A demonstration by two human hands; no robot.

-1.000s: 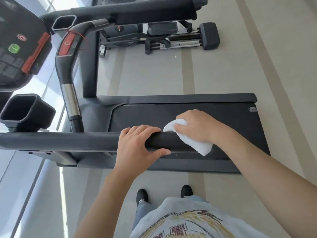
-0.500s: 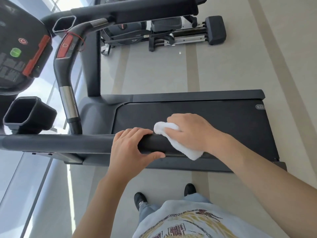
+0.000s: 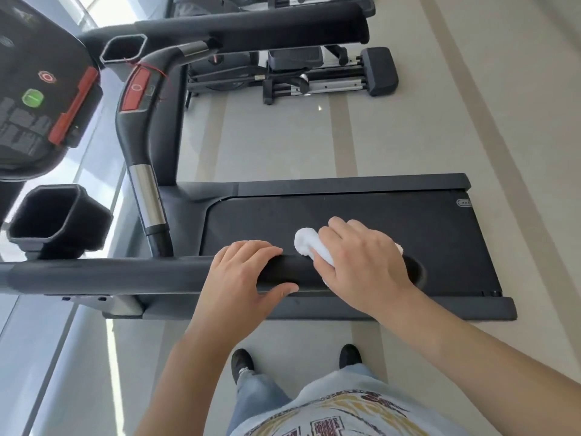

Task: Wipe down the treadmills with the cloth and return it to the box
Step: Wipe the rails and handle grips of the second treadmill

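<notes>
At the far left you have the treadmill's console (image 3: 34,99), dark, with a green button (image 3: 32,98) and a red strip (image 3: 74,105) down its edge, and below it a black cup holder (image 3: 53,220) open to the camera. Next to that a curved grip bar (image 3: 141,158) with a red panel and a silver section runs down to meet the near handrail (image 3: 125,275), the long dark bar that crosses in front of you. Your left hand (image 3: 243,275) grips this handrail, fingers curled over its top and the thumb hooked under its near side. Just to the right, your right hand (image 3: 361,262) holds the white cloth (image 3: 309,245) bunched under its palm and curled fingers and presses it onto the padded end of the same rail; a rolled lump of cloth sticks out past your fingertips toward the left hand, close to it but not touching. Behind and below both hands lies the black running belt (image 3: 424,234), framed by grey side rails. Farther back, the far handrail (image 3: 267,26) runs parallel to the near one, and beyond it another exercise machine (image 3: 320,73) stands on the pale striped floor (image 3: 440,130). At the bottom, your two dark shoes (image 3: 242,361) stand on the floor beside the treadmill.
</notes>
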